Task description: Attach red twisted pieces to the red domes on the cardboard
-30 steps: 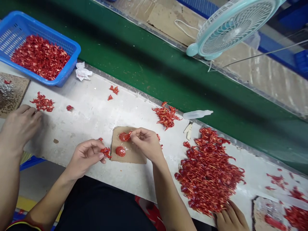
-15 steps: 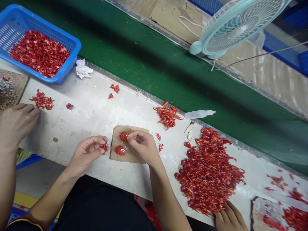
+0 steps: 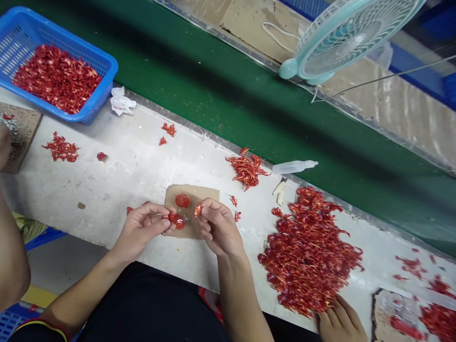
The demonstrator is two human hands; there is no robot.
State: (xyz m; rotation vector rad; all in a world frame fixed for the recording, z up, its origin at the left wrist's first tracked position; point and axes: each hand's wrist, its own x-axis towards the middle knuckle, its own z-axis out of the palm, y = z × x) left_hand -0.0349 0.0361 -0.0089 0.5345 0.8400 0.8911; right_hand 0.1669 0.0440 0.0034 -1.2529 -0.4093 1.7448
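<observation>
My left hand (image 3: 146, 230) pinches a small dark red piece (image 3: 170, 216) at the left edge of a cardboard square (image 3: 192, 191). Just right of it, my right hand (image 3: 221, 225) holds a small orange-red piece (image 3: 197, 210) between thumb and fingertips, over the cardboard. Two small round red dishes lie on the cardboard: the upper dish (image 3: 182, 200) stands free of both hands, and the lower dish (image 3: 180, 222) is close to my left fingertips. Another red piece (image 3: 129, 210) shows behind my left hand.
A blue basket (image 3: 90, 111) of red pieces stands upper left. Red piles (image 3: 313, 251) (image 3: 247, 169) lie to the right, near a translucent bottle (image 3: 295, 166). A fan (image 3: 351, 45) is at upper right. Another person's hand (image 3: 340, 320) touches the large pile; another arm (image 3: 12, 266) is at left.
My left hand has moved right, towards the lower dish. My right hand has drawn back from the upper dish with a small piece. The other person's hand at left has moved up and left.
</observation>
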